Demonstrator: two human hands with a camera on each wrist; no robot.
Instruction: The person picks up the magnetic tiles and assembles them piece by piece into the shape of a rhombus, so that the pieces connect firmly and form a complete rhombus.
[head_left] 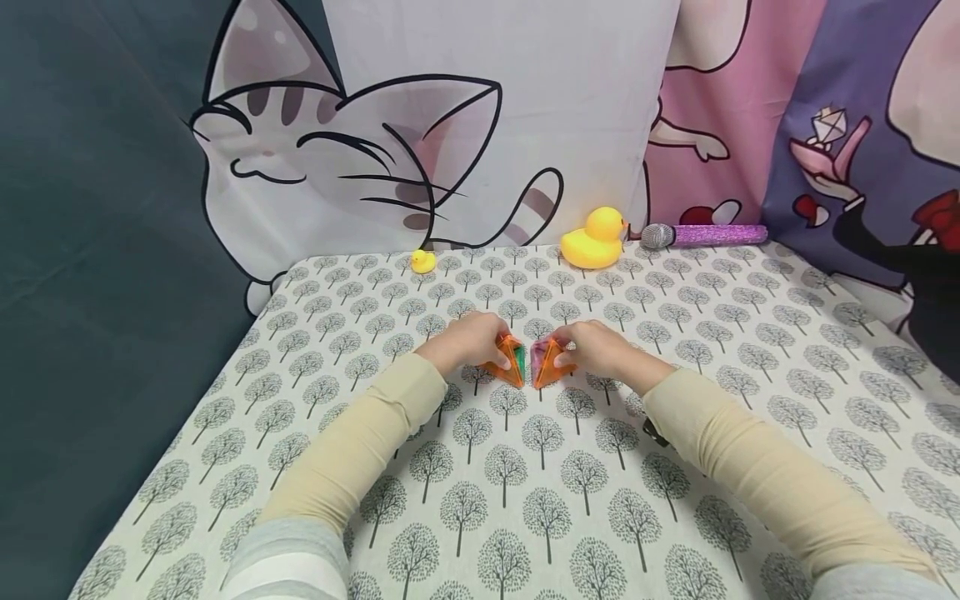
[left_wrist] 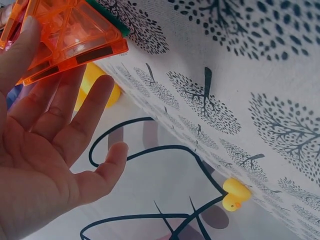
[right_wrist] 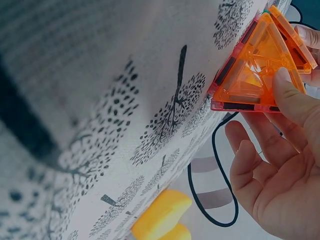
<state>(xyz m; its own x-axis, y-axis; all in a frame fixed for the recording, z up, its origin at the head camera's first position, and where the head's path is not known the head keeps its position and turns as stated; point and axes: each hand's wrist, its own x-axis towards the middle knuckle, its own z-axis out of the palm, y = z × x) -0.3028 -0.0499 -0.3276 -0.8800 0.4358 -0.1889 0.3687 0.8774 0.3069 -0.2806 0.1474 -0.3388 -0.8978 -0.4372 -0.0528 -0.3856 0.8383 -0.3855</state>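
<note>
My left hand [head_left: 472, 340] pinches a piece of translucent magnetic tiles, an orange triangular tile [left_wrist: 75, 30] joined to a green one [head_left: 521, 357]. Opposite it, my right hand [head_left: 600, 350] pinches a second piece, with an orange triangular tile [right_wrist: 250, 75] in front and a pink tile [head_left: 536, 355] facing the left piece. In the head view a narrow gap parts the two pieces, low over the middle of the table. Thumbs press on the orange faces, while the other fingers partly reach behind and are partly hidden. Several dark magnet strips show along the tile edges.
A tree-patterned cloth [head_left: 540, 500] covers the table. Along the back edge are a small yellow duck [head_left: 423, 262], a larger yellow duck [head_left: 594, 243] and a microphone with a glittery purple handle [head_left: 720, 236]. Behind hangs a cat-printed curtain [head_left: 450, 42].
</note>
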